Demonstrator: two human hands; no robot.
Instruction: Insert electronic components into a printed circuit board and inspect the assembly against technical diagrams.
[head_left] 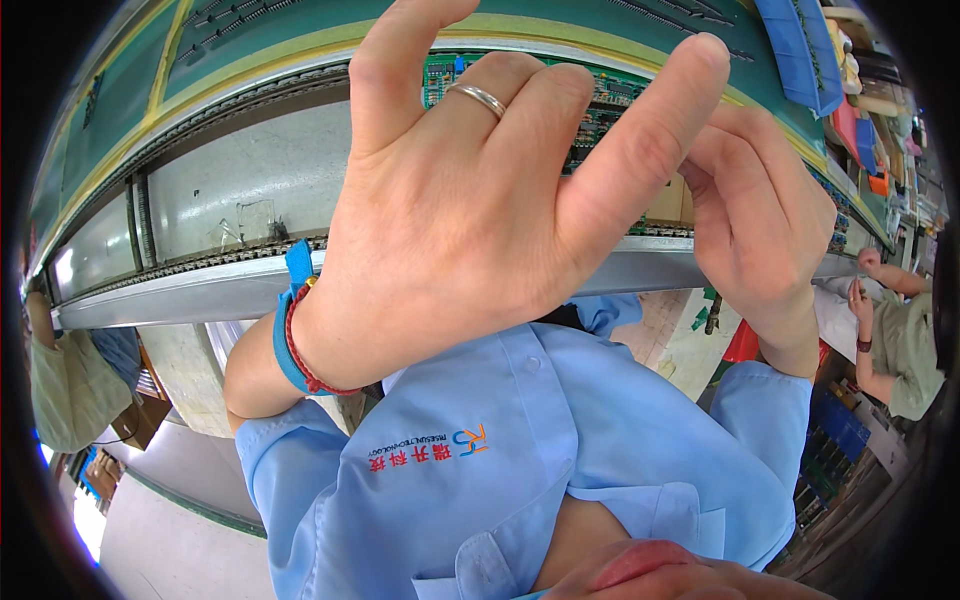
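The left hand [470, 190] is raised with its back to the camera, fingers spread wide and holding nothing; it wears a ring [478, 97] and a blue wrist strap [290, 330]. The right hand [765, 215] is beside it, fingers curled; whether they pinch something I cannot tell. Behind both hands a green circuit board [600, 105] lies on the conveyor [250, 195]. Blue trays [800, 45] stand at upper right.

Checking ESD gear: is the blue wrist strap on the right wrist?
No, the blue wrist strap sits on the left hand side, beside a red cord bracelet; the right hand wrist is bare.
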